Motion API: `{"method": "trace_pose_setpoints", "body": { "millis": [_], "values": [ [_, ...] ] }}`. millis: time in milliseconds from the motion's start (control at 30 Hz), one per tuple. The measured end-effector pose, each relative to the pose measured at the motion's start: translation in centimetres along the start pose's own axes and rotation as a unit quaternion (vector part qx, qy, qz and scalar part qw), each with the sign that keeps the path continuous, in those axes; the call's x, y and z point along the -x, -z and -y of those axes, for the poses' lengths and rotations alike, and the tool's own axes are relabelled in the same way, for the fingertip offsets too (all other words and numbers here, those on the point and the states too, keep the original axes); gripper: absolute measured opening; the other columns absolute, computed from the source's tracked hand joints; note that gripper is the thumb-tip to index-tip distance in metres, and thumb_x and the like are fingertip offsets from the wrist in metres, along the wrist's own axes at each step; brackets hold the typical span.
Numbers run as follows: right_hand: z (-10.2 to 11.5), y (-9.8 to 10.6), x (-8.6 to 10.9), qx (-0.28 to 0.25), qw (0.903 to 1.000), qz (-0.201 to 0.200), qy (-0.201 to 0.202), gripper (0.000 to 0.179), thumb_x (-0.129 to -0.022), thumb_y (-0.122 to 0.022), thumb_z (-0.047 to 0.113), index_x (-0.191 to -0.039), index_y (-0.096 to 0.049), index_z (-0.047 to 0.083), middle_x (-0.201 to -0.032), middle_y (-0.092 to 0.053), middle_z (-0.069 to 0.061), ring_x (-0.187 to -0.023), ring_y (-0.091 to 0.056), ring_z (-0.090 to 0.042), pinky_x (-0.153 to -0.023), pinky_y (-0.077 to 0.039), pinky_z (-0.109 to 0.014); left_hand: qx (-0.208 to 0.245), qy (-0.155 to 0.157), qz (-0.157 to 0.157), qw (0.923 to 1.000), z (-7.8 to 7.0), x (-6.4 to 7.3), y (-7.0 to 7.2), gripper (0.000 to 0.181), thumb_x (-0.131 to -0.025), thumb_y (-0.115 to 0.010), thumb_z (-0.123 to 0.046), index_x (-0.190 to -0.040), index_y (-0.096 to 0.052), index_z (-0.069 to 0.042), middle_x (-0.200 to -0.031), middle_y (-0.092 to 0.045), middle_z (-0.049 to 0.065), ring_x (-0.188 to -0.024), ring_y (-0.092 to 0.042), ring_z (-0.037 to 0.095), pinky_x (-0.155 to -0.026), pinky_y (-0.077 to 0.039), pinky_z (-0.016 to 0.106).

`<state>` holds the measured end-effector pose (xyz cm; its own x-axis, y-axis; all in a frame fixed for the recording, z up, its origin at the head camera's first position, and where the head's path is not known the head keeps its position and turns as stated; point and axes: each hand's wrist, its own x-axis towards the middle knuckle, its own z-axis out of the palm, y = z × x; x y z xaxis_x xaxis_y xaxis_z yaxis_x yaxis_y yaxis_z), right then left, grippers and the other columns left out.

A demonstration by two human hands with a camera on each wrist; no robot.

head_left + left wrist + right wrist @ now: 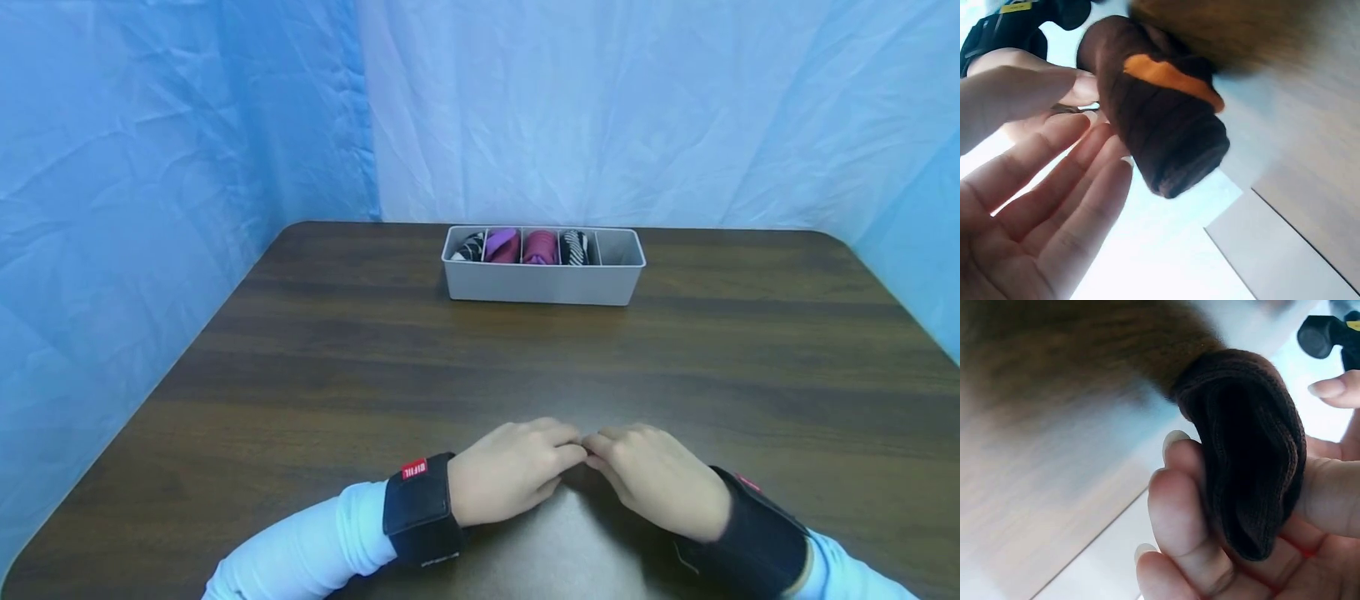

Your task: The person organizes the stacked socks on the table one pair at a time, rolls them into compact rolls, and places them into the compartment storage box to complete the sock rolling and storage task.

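A rolled brown sock (1160, 112) with an orange patch is between the two hands. My right hand (660, 479) holds it, thumb on one side and fingers on the other, in the right wrist view, where the dark folded opening of the sock (1247, 456) faces the camera. My left hand (510, 467) reaches to the roll's side with fairly straight fingers (1079, 231), their tips at the cloth. In the head view both hands meet low over the table, and their backs hide the sock.
A grey divided box (540, 285) stands at the far edge of the dark wooden table (337, 358). Several rolled socks (540, 247) sit in its compartments; the rightmost compartment (619, 247) holds none. Blue sheeting (600, 108) hangs behind and beside the table.
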<state>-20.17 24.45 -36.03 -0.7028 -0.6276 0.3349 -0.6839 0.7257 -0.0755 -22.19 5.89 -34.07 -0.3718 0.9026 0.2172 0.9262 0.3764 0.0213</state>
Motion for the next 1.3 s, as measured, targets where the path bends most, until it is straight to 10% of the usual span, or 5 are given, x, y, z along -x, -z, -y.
{"method": "trace_pose_setpoints", "body": {
  "millis": [400, 667, 967, 1167, 1300],
  "values": [
    [0.2, 0.5, -1.0, 0.030, 0.9993, -0.019, -0.011, 0.012, -0.069, -0.068, 0.016, -0.078, -0.060, 0.013, -0.071, -0.051, 0.007, -0.061, -0.045, -0.004, -0.054, -0.038, -0.020, -0.052, 0.045, 0.043, 0.9967, 0.9, -0.1, -1.0, 0.022, -0.073, -0.061, -0.011, -0.094, -0.063, -0.016, -0.091, -0.055, -0.003, -0.079, -0.049, 0.006, -0.062, -0.042, 0.014],
    [2.3, 0.7, -1.9, 0.051, 0.9983, 0.017, -0.023, 0.033, -0.064, -0.068, 0.041, -0.072, -0.057, 0.011, -0.065, -0.049, 0.006, -0.057, -0.045, -0.005, -0.048, -0.038, -0.021, -0.002, 0.083, 0.091, 0.9924, 1.5, -0.4, -0.2, 0.011, -0.075, -0.061, -0.013, -0.086, -0.060, -0.013, -0.074, -0.052, -0.007, -0.066, -0.045, 0.002, -0.059, -0.036, 0.013],
    [2.5, -0.4, -3.6, 0.102, 0.9919, 0.053, -0.054, 0.025, -0.056, -0.075, 0.019, -0.062, -0.054, 0.007, -0.053, -0.045, 0.002, -0.047, -0.038, -0.008, -0.041, -0.033, -0.023, 0.077, 0.088, 0.082, 0.9897, 2.8, -0.4, -0.3, 0.006, -0.078, -0.057, -0.009, -0.074, -0.053, -0.011, -0.064, -0.047, -0.006, -0.059, -0.041, 0.003, -0.054, -0.030, 0.013],
    [0.1, 0.7, -4.8, 0.007, 0.9916, 0.115, -0.057, 0.017, -0.059, -0.072, 0.017, -0.063, -0.056, 0.014, -0.054, -0.051, 0.007, -0.047, -0.042, -0.004, -0.044, -0.034, -0.022, 0.123, 0.131, 0.066, 0.9816, 3.7, -0.3, 0.2, 0.016, -0.079, -0.060, -0.017, -0.093, -0.058, -0.011, -0.080, -0.060, -0.004, -0.067, -0.050, 0.004, -0.063, -0.041, 0.012],
    [-3.3, 3.4, -6.4, -0.098, 0.9679, 0.178, -0.148, 0.014, -0.065, -0.070, 0.019, -0.073, -0.063, 0.011, -0.062, -0.057, 0.005, -0.051, -0.048, -0.004, -0.048, -0.039, -0.021, 0.161, 0.188, 0.019, 0.9687, 5.7, 0.0, 1.8, 0.025, -0.079, -0.059, -0.020, -0.102, -0.058, -0.010, -0.094, -0.063, 0.001, -0.082, -0.058, 0.009, -0.074, -0.045, 0.019]
  ]
}}
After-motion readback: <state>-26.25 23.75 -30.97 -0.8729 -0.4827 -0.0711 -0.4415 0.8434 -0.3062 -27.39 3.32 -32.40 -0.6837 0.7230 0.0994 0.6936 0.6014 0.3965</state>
